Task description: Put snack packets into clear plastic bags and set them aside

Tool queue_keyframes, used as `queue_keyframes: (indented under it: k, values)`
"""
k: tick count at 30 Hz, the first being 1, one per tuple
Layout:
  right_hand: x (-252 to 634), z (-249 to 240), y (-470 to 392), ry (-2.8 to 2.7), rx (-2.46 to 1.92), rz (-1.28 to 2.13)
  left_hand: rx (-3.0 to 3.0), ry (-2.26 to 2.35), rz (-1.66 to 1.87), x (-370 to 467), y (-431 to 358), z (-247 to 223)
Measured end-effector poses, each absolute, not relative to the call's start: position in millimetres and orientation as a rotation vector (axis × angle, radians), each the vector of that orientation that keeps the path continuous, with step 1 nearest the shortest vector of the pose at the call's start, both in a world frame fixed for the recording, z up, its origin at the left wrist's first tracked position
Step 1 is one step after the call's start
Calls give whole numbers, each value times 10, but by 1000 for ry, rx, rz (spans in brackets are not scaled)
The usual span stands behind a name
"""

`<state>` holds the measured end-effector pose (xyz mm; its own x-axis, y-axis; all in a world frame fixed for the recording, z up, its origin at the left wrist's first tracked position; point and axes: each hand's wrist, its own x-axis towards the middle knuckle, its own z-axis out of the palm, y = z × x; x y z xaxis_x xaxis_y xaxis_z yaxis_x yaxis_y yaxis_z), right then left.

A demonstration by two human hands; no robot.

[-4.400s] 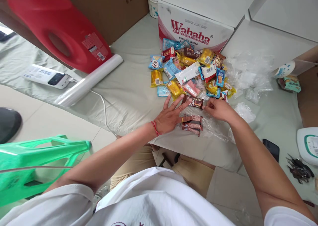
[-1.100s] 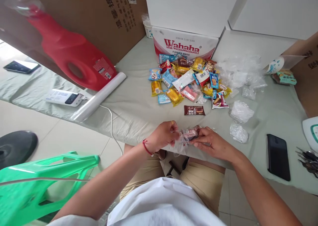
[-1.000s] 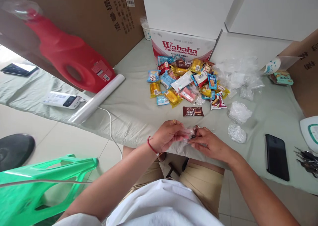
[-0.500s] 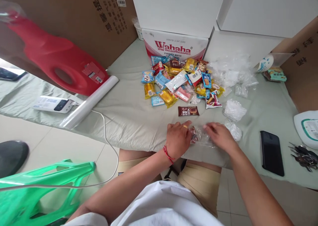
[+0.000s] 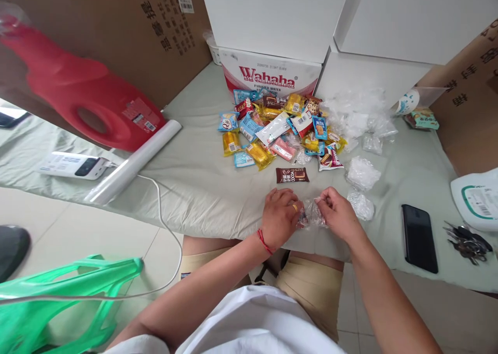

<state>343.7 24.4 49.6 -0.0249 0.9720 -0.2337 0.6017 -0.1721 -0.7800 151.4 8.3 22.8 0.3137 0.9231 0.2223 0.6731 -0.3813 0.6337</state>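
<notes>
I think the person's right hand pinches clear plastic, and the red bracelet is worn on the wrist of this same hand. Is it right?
Not entirely: the red bracelet is worn on the wrist of the left hand, as the head view shows. The right hand does pinch the clear plastic.

Pale floor tiles (image 5: 97, 229); green stool (image 5: 89, 273); cloth-covered table (image 5: 187, 162).
</notes>
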Motion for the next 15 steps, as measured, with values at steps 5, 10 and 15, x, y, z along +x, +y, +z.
queue_keyframes:
  k: [5,10,15]
  values:
    - [3013,400,151,-1592,-1629,937,2160,1254,896,1546,-13,146]
    - [2773,222,32,-1634,-1607,721,1730,1350,1164,1269,32,59]
    - [2750,124,-29,-1560,-1578,693,1790,1772,918,1127,-163,130]
